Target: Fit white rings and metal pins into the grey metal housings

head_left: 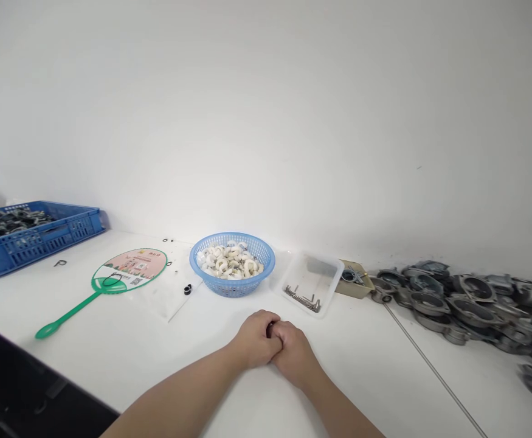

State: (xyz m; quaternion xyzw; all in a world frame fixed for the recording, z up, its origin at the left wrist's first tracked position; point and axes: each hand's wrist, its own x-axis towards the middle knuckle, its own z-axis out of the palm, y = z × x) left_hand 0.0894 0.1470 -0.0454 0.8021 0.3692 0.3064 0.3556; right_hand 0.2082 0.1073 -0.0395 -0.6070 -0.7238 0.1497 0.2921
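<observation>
My left hand (255, 339) and my right hand (295, 351) rest together on the white table, fingers curled and pressed against each other. Whatever lies between them is hidden. Just beyond them stands a blue basket (266, 251) full of small white rings (230, 261). A clear plastic tray (329, 271) with several thin metal pins (301, 298) sits to the right of the basket.
A green hand fan (110, 280) lies at the left, with a blue crate (38, 240) of dark metal parts behind it. A small black ring (187, 289) sits near the basket. Grey metal housings (470, 304) pile at the right beside a thin rod (430, 365). A dark edge (14, 383) borders the near left.
</observation>
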